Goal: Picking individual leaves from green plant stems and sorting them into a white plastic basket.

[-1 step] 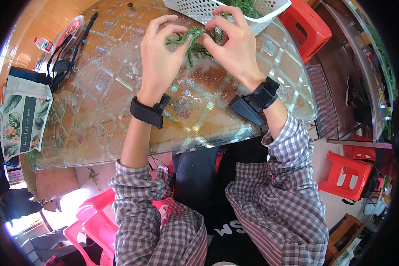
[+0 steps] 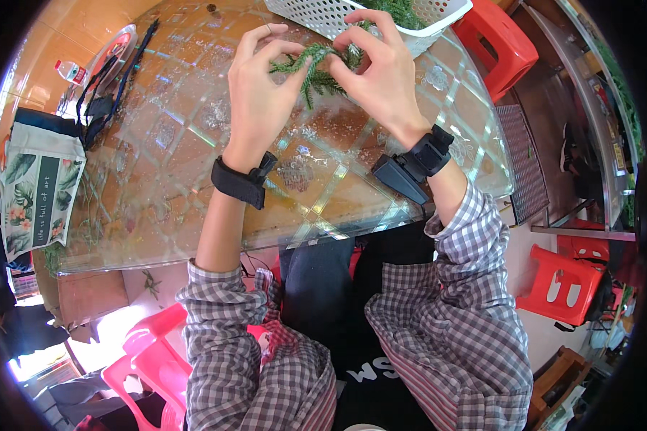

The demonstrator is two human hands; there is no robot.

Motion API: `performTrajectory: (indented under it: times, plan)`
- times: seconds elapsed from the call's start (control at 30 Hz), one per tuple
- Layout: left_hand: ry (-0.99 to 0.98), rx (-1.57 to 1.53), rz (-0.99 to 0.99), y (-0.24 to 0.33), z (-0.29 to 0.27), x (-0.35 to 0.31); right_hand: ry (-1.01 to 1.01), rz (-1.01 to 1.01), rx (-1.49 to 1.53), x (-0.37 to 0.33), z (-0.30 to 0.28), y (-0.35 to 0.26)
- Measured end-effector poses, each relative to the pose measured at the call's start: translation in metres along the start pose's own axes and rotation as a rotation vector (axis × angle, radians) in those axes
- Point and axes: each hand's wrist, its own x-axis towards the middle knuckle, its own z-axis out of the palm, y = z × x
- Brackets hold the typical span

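Observation:
Between my hands, over the glass-covered table [image 2: 194, 208], is a green artificial pine sprig [image 2: 322, 82] with short needle-like leaves. My left hand [image 2: 262, 90] has its thumb and forefinger closed about the sprig's left end, its other fingers curled above. At the sprig's upper right, my right hand [image 2: 381, 82] pinches it between thumb and curved fingers, which hide part of it. Black straps with small devices circle both wrists. Just beyond the hands stands a white perforated basket [image 2: 316, 19] holding more green sprigs [image 2: 399, 13].
On the left are a leaf-patterned bag [image 2: 39, 187], a small bottle with a red cap [image 2: 70, 72], and a round tray [image 2: 126, 43] beside black straps. A red stool [image 2: 499, 47] stands past the table's right edge. Pink chairs [image 2: 151, 359] and a cardboard box [image 2: 93, 294] are lower left.

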Motion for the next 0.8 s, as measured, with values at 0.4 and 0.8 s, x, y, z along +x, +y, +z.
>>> performTrajectory:
  times: [0.4, 0.8]
  plan:
    - [0.016, 0.024, -0.005, -0.002, -0.004, -0.002, -0.112, 0.055, -0.050, 0.002, 0.000, -0.004]
    - [-0.024, 0.174, 0.098, -0.004, -0.008, 0.001, -0.105, -0.070, -0.102, 0.003, -0.003, -0.003]
